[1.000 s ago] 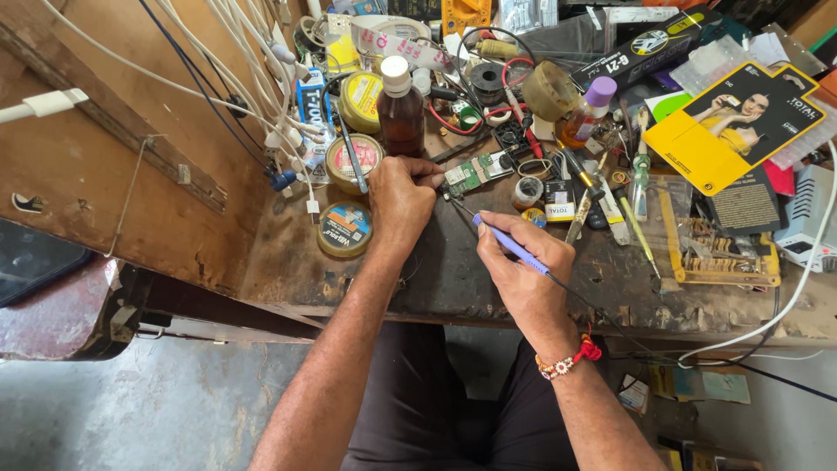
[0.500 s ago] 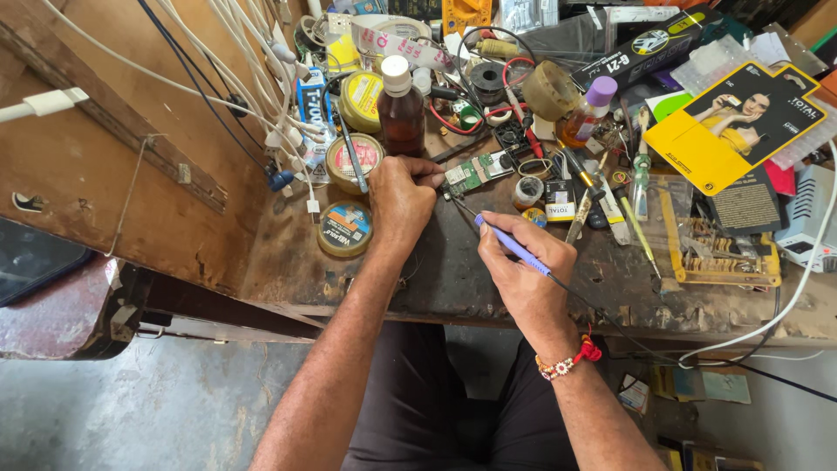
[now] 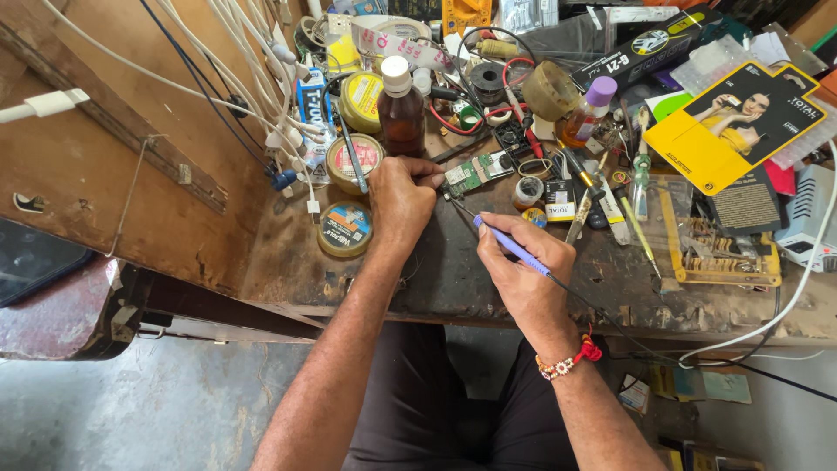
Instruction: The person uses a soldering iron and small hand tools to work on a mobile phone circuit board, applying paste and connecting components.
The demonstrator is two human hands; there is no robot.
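Note:
My right hand (image 3: 523,270) grips a thin soldering iron with a blue handle (image 3: 510,247); its dark tip points up-left toward a small green circuit board (image 3: 475,172) on the worn wooden bench. My left hand (image 3: 399,199) rests fisted beside the board's left end, fingertips pinching something small that I cannot make out. A black cord runs from the iron back past my right wrist, which wears a beaded bracelet with a red thread.
Round tins (image 3: 345,228) and a brown bottle (image 3: 401,109) stand left and behind my left hand. Screwdrivers, tape rolls and wires crowd the back. A yellow box (image 3: 728,126) and a yellow frame tool (image 3: 719,249) lie right. White cables (image 3: 261,105) hang left.

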